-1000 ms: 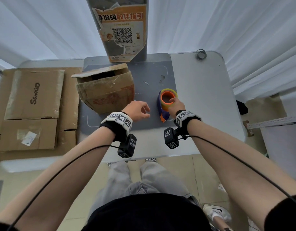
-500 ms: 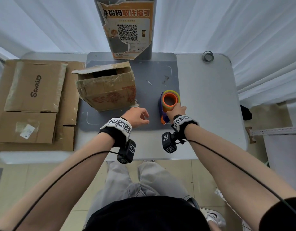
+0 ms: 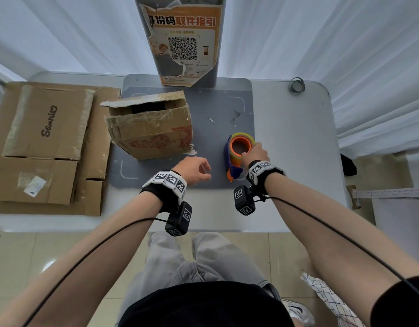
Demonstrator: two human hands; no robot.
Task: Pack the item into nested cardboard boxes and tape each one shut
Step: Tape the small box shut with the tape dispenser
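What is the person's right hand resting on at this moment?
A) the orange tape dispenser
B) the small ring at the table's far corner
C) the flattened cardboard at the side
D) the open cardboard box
A: the right hand sits on the tape dispenser, while the open cardboard box stands apart, untouched.

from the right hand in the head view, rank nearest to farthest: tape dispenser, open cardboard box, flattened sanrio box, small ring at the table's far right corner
1. Tape dispenser: under the right hand, which grips it.
2. Open cardboard box: to its left, on the grey mat.
3. Small ring: far right corner, beyond the hand.
4. Flattened Sanrio box: at the table's left end.
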